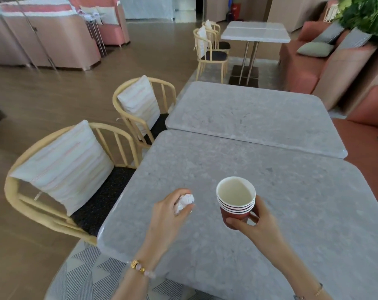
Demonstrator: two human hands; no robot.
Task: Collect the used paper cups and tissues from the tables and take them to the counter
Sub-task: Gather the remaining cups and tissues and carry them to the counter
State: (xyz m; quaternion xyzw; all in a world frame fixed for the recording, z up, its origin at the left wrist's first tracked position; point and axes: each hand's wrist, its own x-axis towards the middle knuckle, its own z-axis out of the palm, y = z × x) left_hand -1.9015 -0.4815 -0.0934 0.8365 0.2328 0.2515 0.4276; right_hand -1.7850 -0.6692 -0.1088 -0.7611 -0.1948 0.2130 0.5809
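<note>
Holding a stack of red paper cups (235, 204) in my right grip (257, 224) — fingers and thumb curled round the lowest cup, over the grey tabletop (302, 213). Just left of it, my left grip (168, 213) is curled round a crumpled white tissue (185, 201) — over the same tabletop.
</note>
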